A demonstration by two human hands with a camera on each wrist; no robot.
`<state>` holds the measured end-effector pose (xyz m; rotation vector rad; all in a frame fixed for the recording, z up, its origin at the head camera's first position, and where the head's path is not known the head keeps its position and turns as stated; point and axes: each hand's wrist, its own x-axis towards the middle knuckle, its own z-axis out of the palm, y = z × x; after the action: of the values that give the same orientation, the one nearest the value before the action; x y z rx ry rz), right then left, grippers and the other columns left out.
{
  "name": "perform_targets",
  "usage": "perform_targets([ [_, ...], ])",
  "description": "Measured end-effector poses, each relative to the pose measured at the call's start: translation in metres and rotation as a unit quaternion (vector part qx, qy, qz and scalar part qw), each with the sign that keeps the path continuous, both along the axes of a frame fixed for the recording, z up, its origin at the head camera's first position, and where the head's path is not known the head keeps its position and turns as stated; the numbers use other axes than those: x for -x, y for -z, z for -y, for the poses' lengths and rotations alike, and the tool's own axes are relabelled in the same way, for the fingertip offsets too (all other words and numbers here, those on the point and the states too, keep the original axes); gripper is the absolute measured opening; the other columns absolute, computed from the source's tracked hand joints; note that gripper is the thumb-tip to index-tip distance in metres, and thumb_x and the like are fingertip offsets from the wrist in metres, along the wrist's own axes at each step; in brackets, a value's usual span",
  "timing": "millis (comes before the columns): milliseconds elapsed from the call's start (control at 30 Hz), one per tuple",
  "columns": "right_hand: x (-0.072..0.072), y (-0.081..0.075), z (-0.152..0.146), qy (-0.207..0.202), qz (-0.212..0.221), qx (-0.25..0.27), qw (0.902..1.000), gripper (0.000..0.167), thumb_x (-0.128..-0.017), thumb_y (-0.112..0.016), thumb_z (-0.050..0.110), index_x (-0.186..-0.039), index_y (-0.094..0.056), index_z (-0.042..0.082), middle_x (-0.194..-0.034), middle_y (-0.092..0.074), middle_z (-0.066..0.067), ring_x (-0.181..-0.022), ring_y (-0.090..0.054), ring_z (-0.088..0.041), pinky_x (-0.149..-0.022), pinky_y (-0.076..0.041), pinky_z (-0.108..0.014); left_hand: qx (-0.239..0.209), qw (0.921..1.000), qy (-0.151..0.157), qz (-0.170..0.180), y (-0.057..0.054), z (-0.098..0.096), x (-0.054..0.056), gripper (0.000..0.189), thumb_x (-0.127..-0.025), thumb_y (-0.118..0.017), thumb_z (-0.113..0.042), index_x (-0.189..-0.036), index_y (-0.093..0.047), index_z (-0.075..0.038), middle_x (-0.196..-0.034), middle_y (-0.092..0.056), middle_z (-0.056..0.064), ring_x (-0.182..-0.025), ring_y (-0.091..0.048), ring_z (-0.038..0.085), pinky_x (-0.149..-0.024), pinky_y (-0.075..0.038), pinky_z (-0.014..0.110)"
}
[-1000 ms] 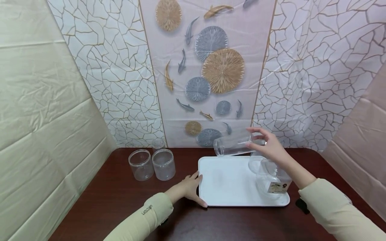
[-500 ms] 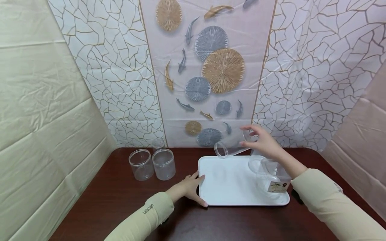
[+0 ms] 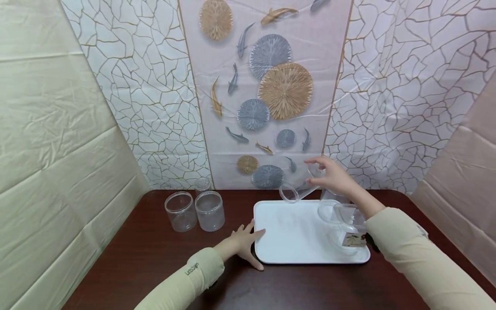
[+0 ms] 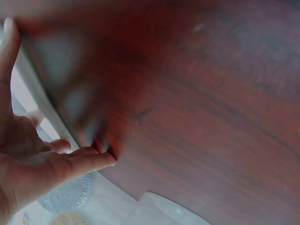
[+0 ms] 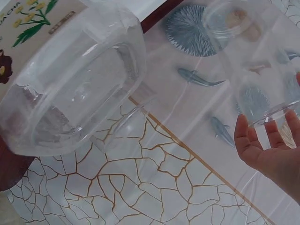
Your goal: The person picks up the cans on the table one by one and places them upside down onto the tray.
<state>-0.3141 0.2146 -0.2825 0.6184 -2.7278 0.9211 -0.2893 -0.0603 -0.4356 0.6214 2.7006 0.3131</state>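
Note:
My right hand (image 3: 333, 174) holds a tall clear plastic jar (image 3: 303, 187) by its base, thumb and fingers spread round the end. The jar slants over the back edge of the white tray (image 3: 294, 245), its round mouth lower and turned to the left and front. In the right wrist view the curled fingertips (image 5: 241, 126) lie at the jar's base edge. My left hand (image 3: 244, 242) rests at the tray's left end with fingers and thumb spread along the rim. On the tray's right side stands a clear labelled container (image 3: 354, 239), partly overlapped by other clear containers.
Two wide clear jars (image 3: 210, 212) stand on the dark wooden table (image 3: 155, 267) to the left, with a smaller clear jar (image 3: 203, 184) behind them. Another clear container (image 3: 334, 196) shows behind the tray's right part, partly hidden. A patterned cloth (image 3: 286, 94) hangs close behind the table.
My right hand has moved a little left and up, tipping the jar from nearly level to a steeper slant, base raised and mouth swung toward me. The left hand stays almost still.

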Motion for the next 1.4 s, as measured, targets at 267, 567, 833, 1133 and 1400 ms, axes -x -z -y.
perform_targets([
  [267, 0.012, 0.002, 0.002, -0.015, -0.028, -0.027, 0.9991, 0.055, -0.079, -0.069, 0.003, -0.129, -0.050, -0.008, -0.131, -0.049, -0.029, -0.121, -0.044, -0.045, -0.102, -0.036, -0.058, -0.001, 0.9997, -0.013, 0.021, -0.005, -0.001, 0.002, 0.090, -0.073, -0.072, -0.058, -0.148, -0.031, -0.028, -0.158, -0.014, 0.010, -0.141, -0.021, 0.041, -0.107, -0.029, 0.059],
  [567, 0.020, 0.005, 0.005, -0.012, -0.039, -0.063, 0.9972, 0.054, -0.076, -0.070, 0.001, -0.126, -0.052, -0.010, -0.125, -0.051, -0.031, -0.118, -0.045, -0.045, -0.102, -0.035, -0.057, -0.011, 0.9998, -0.007, 0.013, -0.004, -0.003, 0.003, 0.091, -0.075, -0.070, -0.058, -0.149, -0.029, -0.024, -0.158, -0.012, 0.013, -0.140, -0.020, 0.044, -0.107, -0.024, 0.063],
  [833, 0.027, 0.009, 0.007, -0.006, -0.041, -0.098, 0.9943, 0.054, -0.073, -0.069, 0.001, -0.124, -0.053, -0.011, -0.125, -0.052, -0.033, -0.117, -0.046, -0.047, -0.100, -0.037, -0.056, -0.001, 0.9997, -0.014, 0.018, -0.007, -0.005, 0.000, 0.092, -0.074, -0.072, -0.057, -0.149, -0.029, -0.026, -0.158, -0.011, 0.013, -0.141, -0.019, 0.042, -0.108, -0.024, 0.062],
  [1133, 0.034, 0.011, 0.016, 0.007, -0.018, -0.156, 0.9876, 0.052, -0.075, -0.068, 0.001, -0.124, -0.054, -0.008, -0.126, -0.052, -0.030, -0.114, -0.050, -0.046, -0.096, -0.042, -0.054, 0.002, 0.9995, -0.018, 0.025, -0.004, -0.002, 0.000, 0.093, -0.074, -0.071, -0.058, -0.149, -0.028, -0.027, -0.159, -0.009, 0.012, -0.142, -0.016, 0.043, -0.109, -0.022, 0.062],
  [1400, 0.041, 0.009, 0.024, 0.016, 0.012, -0.174, 0.9846, 0.048, -0.077, -0.070, 0.000, -0.123, -0.055, -0.007, -0.126, -0.053, -0.028, -0.117, -0.050, -0.045, -0.099, -0.041, -0.053, -0.004, 0.9996, -0.015, 0.022, -0.003, -0.004, 0.000, 0.093, -0.073, -0.072, -0.058, -0.149, -0.028, -0.027, -0.158, -0.010, 0.012, -0.141, -0.017, 0.044, -0.109, -0.022, 0.062],
])
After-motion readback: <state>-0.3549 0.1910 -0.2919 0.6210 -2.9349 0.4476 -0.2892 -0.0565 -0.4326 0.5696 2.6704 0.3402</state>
